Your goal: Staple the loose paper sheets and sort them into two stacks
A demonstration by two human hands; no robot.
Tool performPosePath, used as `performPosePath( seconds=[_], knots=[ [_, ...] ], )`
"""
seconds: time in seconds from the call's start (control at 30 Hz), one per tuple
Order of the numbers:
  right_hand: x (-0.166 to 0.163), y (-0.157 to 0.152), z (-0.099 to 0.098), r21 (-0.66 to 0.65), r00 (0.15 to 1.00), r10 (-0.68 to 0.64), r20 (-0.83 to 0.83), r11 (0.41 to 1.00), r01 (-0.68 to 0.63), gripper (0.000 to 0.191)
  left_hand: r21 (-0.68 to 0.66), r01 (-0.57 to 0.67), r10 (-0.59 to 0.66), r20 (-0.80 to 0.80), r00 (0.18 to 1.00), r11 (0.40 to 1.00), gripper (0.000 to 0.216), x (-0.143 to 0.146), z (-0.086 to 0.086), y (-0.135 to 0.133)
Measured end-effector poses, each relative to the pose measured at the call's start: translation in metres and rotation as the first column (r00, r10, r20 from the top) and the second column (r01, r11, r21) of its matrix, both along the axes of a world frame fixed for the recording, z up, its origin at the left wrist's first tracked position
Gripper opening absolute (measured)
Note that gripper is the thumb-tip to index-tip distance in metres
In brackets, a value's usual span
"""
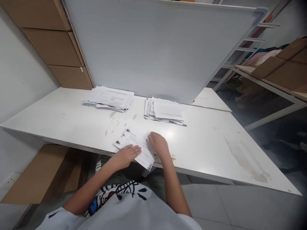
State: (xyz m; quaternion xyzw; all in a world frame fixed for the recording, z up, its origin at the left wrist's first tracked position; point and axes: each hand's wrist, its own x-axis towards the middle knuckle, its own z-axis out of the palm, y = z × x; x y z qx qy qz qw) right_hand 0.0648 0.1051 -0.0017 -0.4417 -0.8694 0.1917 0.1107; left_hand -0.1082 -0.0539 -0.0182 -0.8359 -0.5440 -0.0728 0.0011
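Past a white graphic T-shirt (124, 204), I am watching both hands pressing on a printed sheet (137, 140) that is lying slanted at the near edge of the white table (203, 143). The left hand (127, 155) is lying flat on it, fingers straight and close together. The right hand (158, 143) is resting on its right side, fingers loosely bent and gripping nothing. The sheet's dark print is showing too small for reading.

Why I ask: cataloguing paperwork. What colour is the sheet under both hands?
The sheet is white with black print; head view.
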Motion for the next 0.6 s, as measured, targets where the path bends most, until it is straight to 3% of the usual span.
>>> performPosePath(
  seconds=[0.13,0.23,0.33,0.4,0.6],
  knots=[
    [0.021,0.003,-0.002,-0.033,0.997,-0.072,0.023,0.997,0.073,0.045,0.135,-0.051,0.05,0.013,0.999,0.99,0.061,-0.056,0.019,0.004],
    [0.027,0.004,-0.002,-0.026,0.997,-0.076,0.033,0.997,0.076,0.044,0.281,-0.183,0.16,0.103,0.982,0.942,0.049,-0.104,0.03,0.015],
    [0.024,0.003,-0.002,0.013,0.997,-0.065,0.046,0.998,0.064,0.039,0.384,-0.453,0.393,0.227,0.891,0.805,0.043,-0.147,0.04,0.043],
    [0.02,0.002,-0.001,0.032,0.996,-0.061,0.058,0.998,0.059,0.036,0.385,-0.563,0.488,0.282,0.826,0.731,0.043,-0.169,0.046,0.07],
    [0.013,0.002,0.006,0.074,0.996,-0.058,0.071,0.996,0.053,0.028,0.184,-0.533,0.478,0.276,0.834,0.826,0.038,-0.206,0.066,0.134]
  ],
)
